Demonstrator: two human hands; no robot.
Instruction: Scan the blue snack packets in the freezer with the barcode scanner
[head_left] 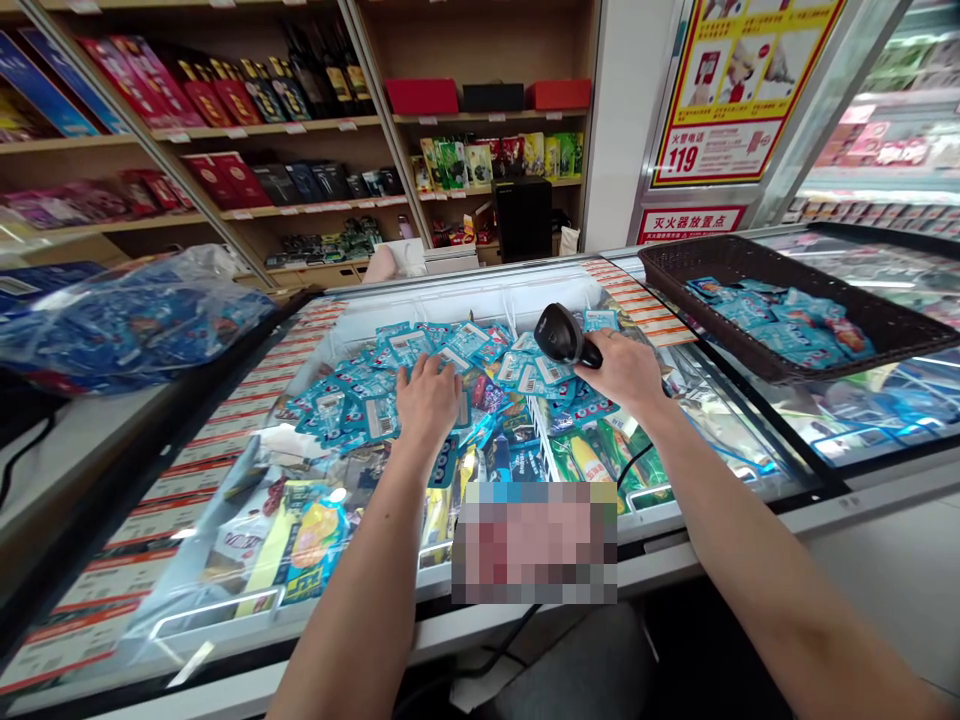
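Many small blue packets (349, 385) with barcodes lie spread over the glass top of a chest freezer (225, 500). My left hand (429, 400) rests palm down on some of them, its fingers apart. My right hand (619, 370) grips the handle of a black barcode scanner (559, 335), whose head points to the left above the packets. Beneath my right wrist a black cable (636, 460) runs down toward the freezer's front edge. What lies under my left palm is hidden.
A brown basket (660, 265) with more blue packets stands at the right. On the left sits a clear plastic bag (142, 320) full of blue packets. Stocked shelves (300, 125) line the back. A blurred patch covers part of the front edge.
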